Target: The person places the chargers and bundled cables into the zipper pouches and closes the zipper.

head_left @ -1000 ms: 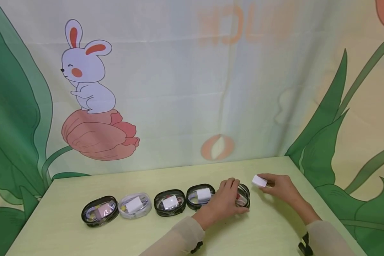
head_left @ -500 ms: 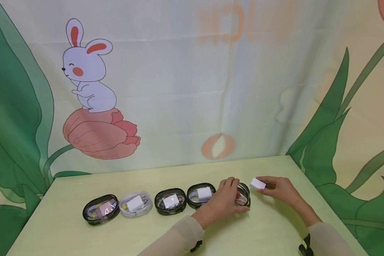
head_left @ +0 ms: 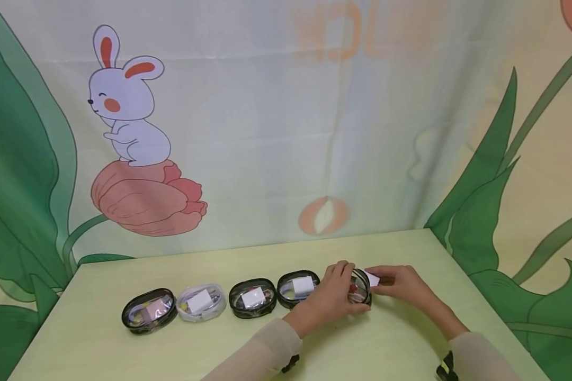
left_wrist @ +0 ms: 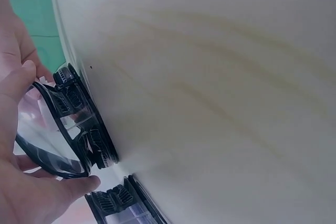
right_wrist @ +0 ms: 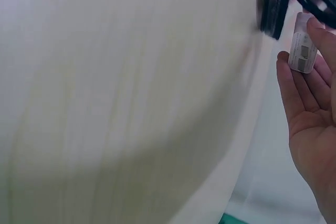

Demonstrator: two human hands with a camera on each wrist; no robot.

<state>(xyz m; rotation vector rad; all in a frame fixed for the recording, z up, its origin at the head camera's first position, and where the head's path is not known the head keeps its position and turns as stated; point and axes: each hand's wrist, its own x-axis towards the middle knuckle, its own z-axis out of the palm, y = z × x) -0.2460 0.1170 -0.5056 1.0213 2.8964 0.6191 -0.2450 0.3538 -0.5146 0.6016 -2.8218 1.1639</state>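
At the right end of a row, a clear zip case (head_left: 361, 287) with black trim has its lid raised. My left hand (head_left: 320, 299) holds that lid; the left wrist view shows the thumb on one side of the clear lid (left_wrist: 44, 142) and fingers on the other. My right hand (head_left: 404, 283) pinches a small white box (head_left: 373, 279) at the case's right edge. Printed labelling shows on the white box (right_wrist: 302, 51) in the right wrist view, just beside the black-trimmed case (right_wrist: 274, 3). Red items show inside the case; my left hand covers part of it.
Left of the hands stand several similar filled cases: a black-trimmed one (head_left: 298, 289), another black-trimmed one (head_left: 252, 298), a white-trimmed one (head_left: 201, 302) and more. They rest on a pale table (head_left: 219, 354). A printed cloth (head_left: 248, 132) with a rabbit hangs behind.
My right hand has brought the white box leftward and slightly down to the raised-lid case. My left hand has stayed on the lid.
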